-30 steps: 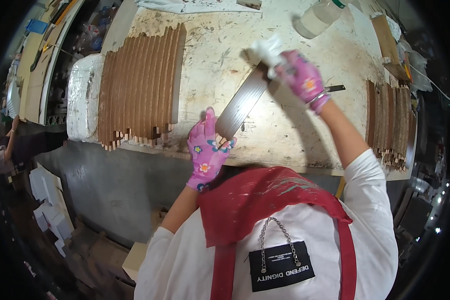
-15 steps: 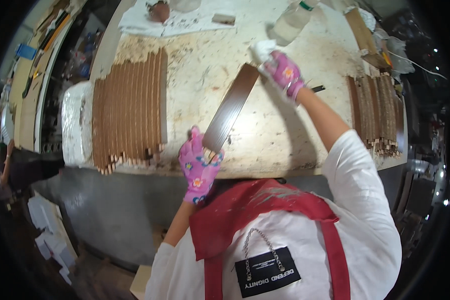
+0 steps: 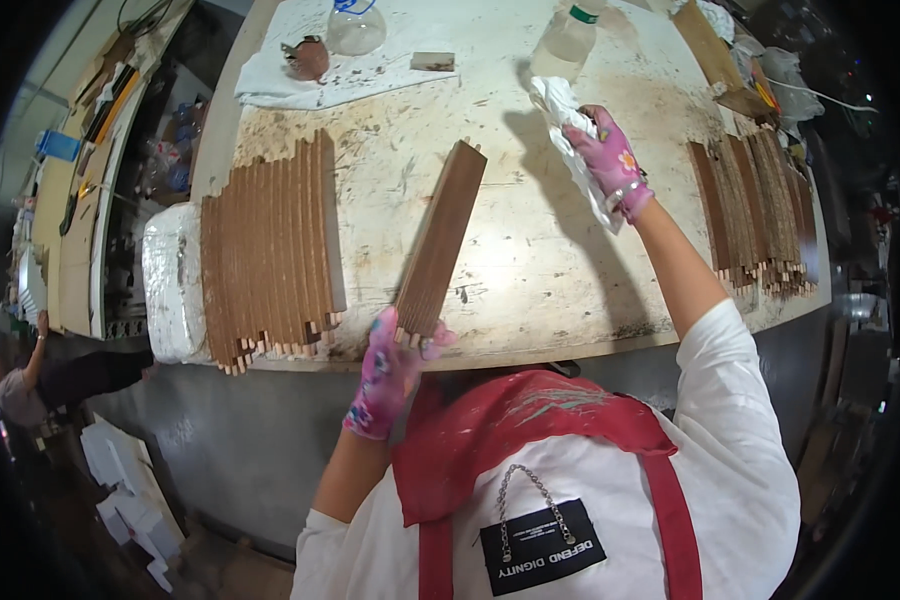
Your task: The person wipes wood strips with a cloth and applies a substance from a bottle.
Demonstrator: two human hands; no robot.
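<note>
My left hand (image 3: 388, 368), in a pink flowered glove, grips the near end of a brown wooden slat (image 3: 444, 235) with pale dowel pegs at its ends. The slat slants up and away over the worktable. Off to the right, my right hand (image 3: 610, 160), gloved the same way, is closed on a crumpled white cloth (image 3: 568, 140), apart from the slat. To the left lies a row of similar brown slats (image 3: 270, 240), set side by side with pegs toward me. Another group of slats (image 3: 755, 205) lies at the table's right side.
A wrapped white block (image 3: 173, 285) stands left of the slat row. At the back are a clear bottle (image 3: 567, 42), a clear jar (image 3: 356, 28), a white sheet (image 3: 270, 88), a brown lump (image 3: 307, 58) and a small block (image 3: 433, 61). Another person (image 3: 30, 385) is at far left.
My right hand and cloth have moved right, away from the slat's far end. The slat has turned in my left hand, showing a more matte side and standing more upright in view.
</note>
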